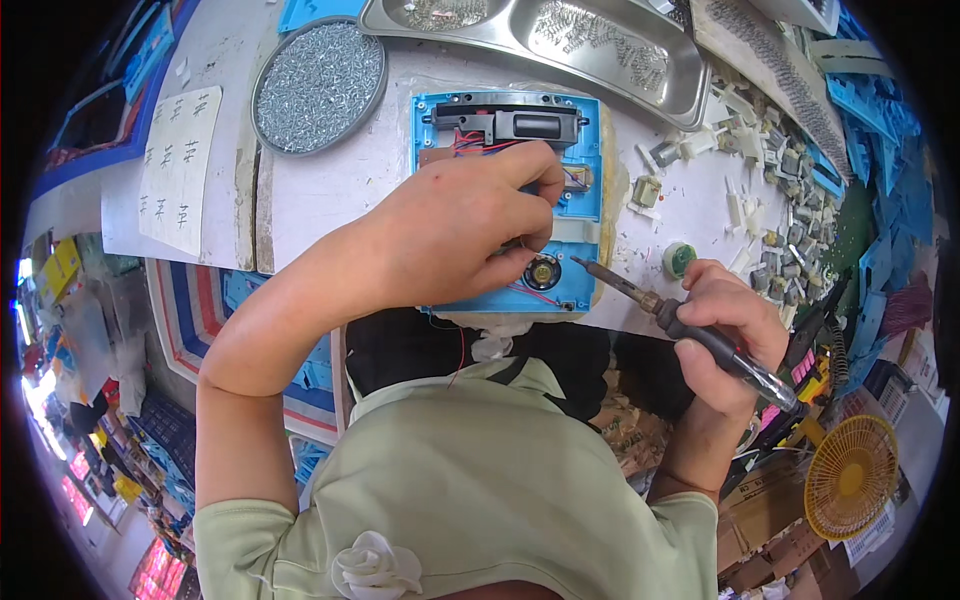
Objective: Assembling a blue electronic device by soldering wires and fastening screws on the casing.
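Observation:
A blue plastic housing (590, 215) lies open on the table in front of me. Inside it are a black mechanism (535, 124) along the far edge, red and blue wires, and a small round speaker (542, 272) at the near end. My left hand (470, 220) reaches across the housing, fingers curled together over its middle; whatever they pinch is hidden. In my right hand (730, 325) is a soldering iron (715, 345) with a dark handle, its tip pointing left, just above the housing's near right side by the speaker.
Beyond the housing, a round tray of screws (320, 85) and a metal tray (600, 60) of small parts stand. Loose small motors (770, 240) and white pieces are strewn to the right, near a small green-rimmed roll (678, 260). A yellow fan (850, 478) is at lower right. Handwritten paper (180, 170) lies left.

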A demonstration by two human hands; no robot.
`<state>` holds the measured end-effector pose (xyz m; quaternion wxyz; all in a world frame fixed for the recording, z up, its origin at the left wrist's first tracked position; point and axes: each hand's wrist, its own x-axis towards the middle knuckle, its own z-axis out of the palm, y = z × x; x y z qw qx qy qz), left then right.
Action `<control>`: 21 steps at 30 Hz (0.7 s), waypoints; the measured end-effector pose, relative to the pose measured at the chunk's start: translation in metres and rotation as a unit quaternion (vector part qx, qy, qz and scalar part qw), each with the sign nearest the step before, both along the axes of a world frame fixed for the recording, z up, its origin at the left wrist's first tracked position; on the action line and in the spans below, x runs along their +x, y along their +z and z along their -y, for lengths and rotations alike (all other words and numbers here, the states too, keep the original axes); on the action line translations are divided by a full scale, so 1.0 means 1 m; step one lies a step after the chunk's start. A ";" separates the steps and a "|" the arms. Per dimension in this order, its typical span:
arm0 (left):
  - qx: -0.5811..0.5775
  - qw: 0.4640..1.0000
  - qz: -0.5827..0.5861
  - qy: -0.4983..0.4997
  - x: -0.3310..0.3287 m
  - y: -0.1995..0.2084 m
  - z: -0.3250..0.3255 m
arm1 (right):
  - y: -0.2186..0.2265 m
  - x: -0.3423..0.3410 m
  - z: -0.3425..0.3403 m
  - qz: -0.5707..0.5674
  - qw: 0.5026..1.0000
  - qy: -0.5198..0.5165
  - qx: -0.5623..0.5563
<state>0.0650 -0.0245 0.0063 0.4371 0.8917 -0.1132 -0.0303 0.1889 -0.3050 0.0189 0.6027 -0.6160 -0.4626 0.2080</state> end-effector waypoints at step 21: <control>0.056 0.998 0.025 0.016 0.000 0.000 0.009 | -0.004 -0.006 -0.013 0.014 0.998 0.007 -0.063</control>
